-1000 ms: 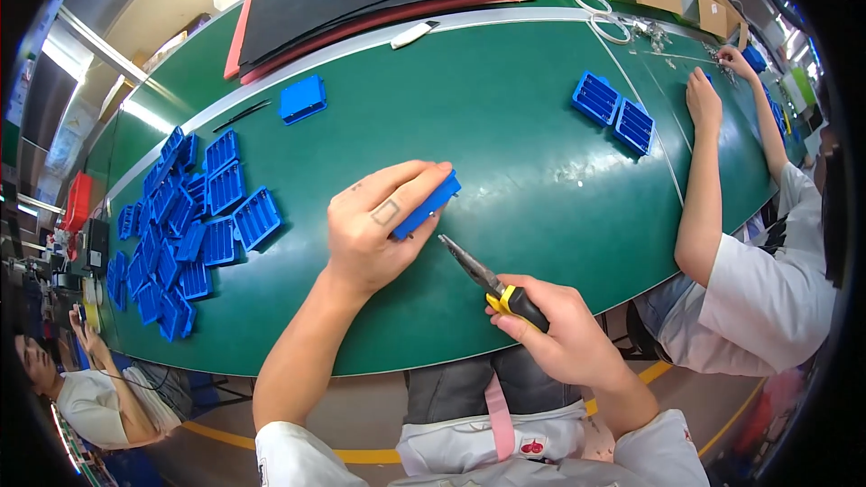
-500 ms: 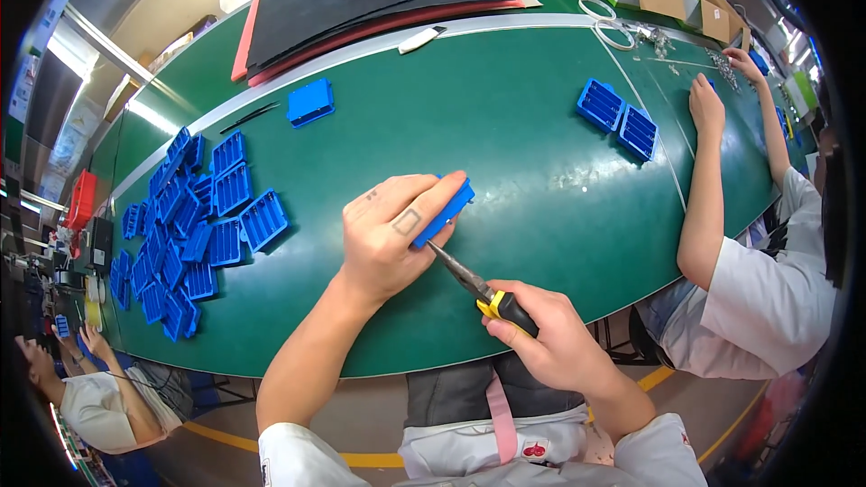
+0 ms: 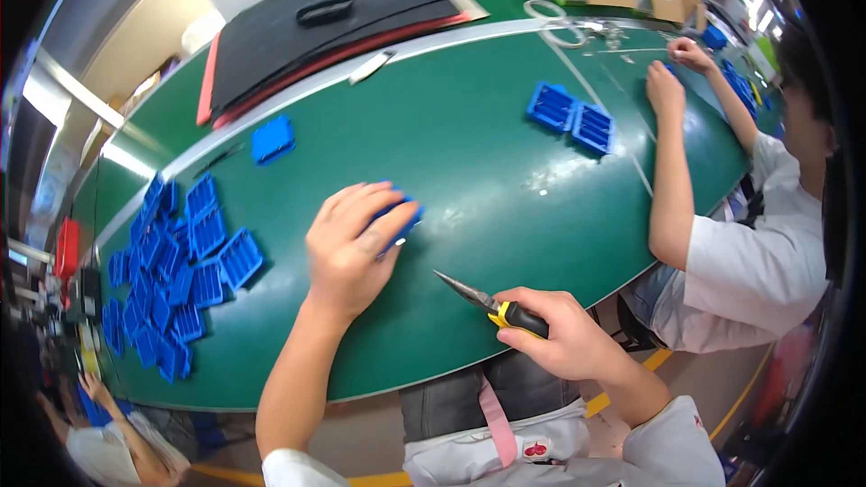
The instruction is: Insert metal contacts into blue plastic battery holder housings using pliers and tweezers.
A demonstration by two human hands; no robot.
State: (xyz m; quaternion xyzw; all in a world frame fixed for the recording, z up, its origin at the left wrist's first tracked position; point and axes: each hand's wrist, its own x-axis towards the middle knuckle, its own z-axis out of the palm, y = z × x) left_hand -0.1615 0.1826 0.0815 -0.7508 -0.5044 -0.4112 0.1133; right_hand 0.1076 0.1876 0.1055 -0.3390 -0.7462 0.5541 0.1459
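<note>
Blue and boxy, the plastic case (image 3: 409, 221), clasped in the left hand (image 3: 347, 239) to the right of the slotted-tray pile (image 3: 180, 284), is best held steady, with the needle-nose pliers (image 3: 492, 304), gripped by the right hand (image 3: 564, 332) farther right of that pile, best steered by their handles.

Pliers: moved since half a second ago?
Yes. Judged against the pile of blue cases, the pliers have shifted right, their tips now clear of the blue case in the left hand.
</note>
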